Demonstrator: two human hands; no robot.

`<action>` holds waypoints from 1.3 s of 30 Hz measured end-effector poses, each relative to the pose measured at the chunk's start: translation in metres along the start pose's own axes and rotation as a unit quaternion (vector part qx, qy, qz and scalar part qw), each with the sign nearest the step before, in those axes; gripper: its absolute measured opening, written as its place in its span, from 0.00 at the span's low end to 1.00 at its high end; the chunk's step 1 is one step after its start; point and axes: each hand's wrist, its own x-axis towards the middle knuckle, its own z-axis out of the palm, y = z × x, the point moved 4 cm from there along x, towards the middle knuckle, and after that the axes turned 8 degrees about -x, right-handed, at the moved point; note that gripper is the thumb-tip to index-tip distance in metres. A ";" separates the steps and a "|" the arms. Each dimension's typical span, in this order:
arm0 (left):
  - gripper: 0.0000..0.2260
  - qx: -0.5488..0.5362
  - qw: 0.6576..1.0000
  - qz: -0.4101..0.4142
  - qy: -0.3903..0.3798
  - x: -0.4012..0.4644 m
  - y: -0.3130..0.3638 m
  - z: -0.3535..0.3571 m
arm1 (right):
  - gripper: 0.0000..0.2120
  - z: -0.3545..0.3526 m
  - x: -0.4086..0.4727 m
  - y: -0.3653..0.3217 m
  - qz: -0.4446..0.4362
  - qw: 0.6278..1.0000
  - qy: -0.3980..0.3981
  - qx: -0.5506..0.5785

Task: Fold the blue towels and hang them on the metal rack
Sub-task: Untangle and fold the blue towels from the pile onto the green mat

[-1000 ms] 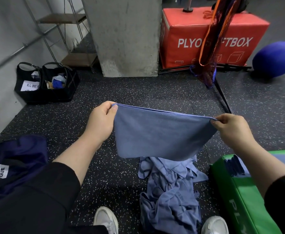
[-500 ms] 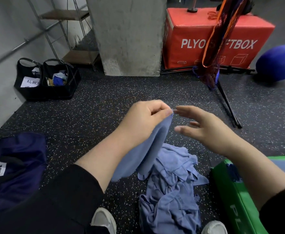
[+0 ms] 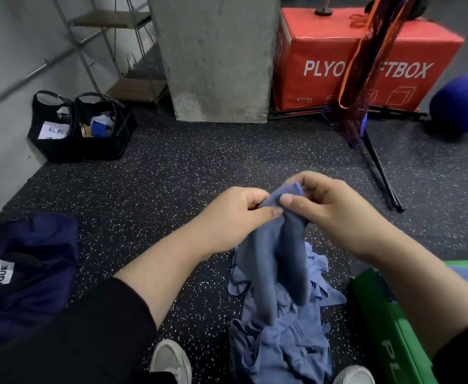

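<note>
One towel mid-fold, a pile left on the floor.

The towel [image 3: 280, 245] is pinched at its gathered top edge by the left hand [image 3: 235, 217] and right hand [image 3: 335, 214], and hangs doubled below both grips. A heap of towels [image 3: 285, 339] lies unfolded beneath (none is seen hung; the rack [image 3: 111, 48] stands well apart), so most of the task is judged left.

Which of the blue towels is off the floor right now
The towel pinched at its top by the left hand and right hand; it hangs folded. The others lie crumpled in a pile on the floor.
</note>
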 end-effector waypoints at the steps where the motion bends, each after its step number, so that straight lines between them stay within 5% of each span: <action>1: 0.10 0.005 1.000 0.003 0.006 0.000 0.001 0.002 | 0.03 -0.001 -0.001 0.000 -0.002 0.999 -0.012 -0.041; 6: 0.11 0.015 0.999 -0.041 -0.014 0.004 -0.002 0.005 | 0.13 -0.017 -0.001 0.007 0.018 0.988 0.078 -0.133; 11: 0.17 0.166 0.979 -0.118 -0.020 0.001 -0.028 -0.005 | 0.06 -0.050 -0.012 0.020 0.047 0.972 0.177 -0.146; 19: 0.17 0.279 0.947 -0.149 0.056 -0.007 -0.044 -0.046 | 0.07 -0.074 -0.027 0.045 0.118 0.951 0.228 -0.174; 28: 0.19 0.061 0.959 -0.014 0.278 -0.013 -0.025 -0.076 | 0.07 -0.087 -0.032 0.047 0.175 0.934 0.266 -0.165; 39: 0.23 -0.078 0.944 -0.064 0.315 -0.004 -0.046 -0.071 | 0.12 -0.076 -0.032 0.044 0.220 0.950 0.215 -0.051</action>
